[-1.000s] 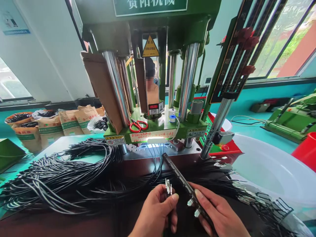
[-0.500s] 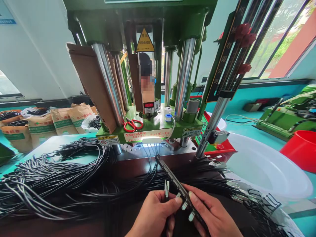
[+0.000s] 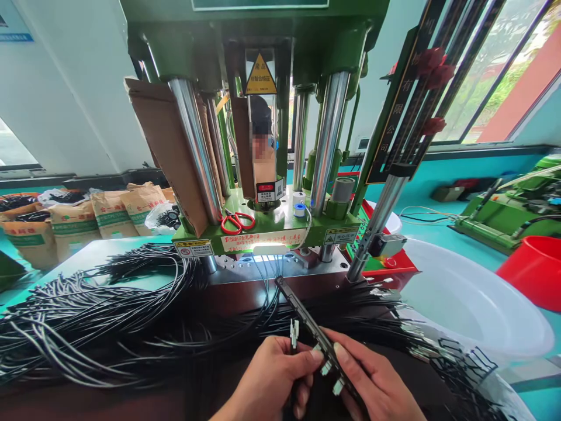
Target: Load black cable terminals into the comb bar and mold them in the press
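Our left fingers [image 3: 302,365] grasp pale connectors [image 3: 294,333] upright beside slanting dark bar [image 3: 303,313]; our right fingers [image 3: 349,365] grip bar. Black cables [image 3: 100,316] lie heaped on worktop [image 3: 65,404].

Green press [image 3: 274,219], black cables [image 3: 96,321], pops of red
The bar [image 3: 302,313] is black too, connectors [image 3: 338,386] silvery; scissor handles [image 3: 238,224] bright red, triangle sticker [image 3: 262,77] yellow lettered in black, paper sacks [image 3: 74,218] tan banded in green, tub [image 3: 477,301] white, bucket [image 3: 532,273] red.

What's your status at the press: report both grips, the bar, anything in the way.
Left grip closed on pale connectors, held beside dark bar. Right grip clamped on the bar, slanted. Black cables spread beyond; nothing visibly blocking.
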### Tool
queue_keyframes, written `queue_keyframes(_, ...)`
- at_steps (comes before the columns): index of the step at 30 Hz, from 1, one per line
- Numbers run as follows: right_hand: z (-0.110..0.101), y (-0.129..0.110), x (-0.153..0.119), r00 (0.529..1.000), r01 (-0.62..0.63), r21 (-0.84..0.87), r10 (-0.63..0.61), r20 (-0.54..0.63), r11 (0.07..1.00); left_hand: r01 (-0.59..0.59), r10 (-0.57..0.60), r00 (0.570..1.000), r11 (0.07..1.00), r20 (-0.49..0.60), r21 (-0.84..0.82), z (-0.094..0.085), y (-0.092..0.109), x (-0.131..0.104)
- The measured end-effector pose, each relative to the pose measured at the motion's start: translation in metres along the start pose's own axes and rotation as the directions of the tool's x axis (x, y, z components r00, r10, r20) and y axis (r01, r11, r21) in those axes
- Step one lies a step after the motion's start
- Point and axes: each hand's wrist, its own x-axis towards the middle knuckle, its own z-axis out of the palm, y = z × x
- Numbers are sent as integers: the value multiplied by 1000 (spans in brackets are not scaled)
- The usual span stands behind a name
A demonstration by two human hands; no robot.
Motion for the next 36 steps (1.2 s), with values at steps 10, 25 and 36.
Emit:
queue_keyframes(10, 3, 2, -2, 996, 55, -125, -62, -57, 991, 0, 1, 999, 1000, -45, 21, 2, 1, 1)
queue_keyframes(25, 2, -3, -7, 961, -255, 152, 268, -72, 955, -92, 95, 996, 954, -5, -285, -18, 1, -11)
queue_keyframes(36, 1, -6, -5, 965, -248, 123, 257, -60, 961, -175, 173, 979, 984, -109, -11, -7, -2, 0)
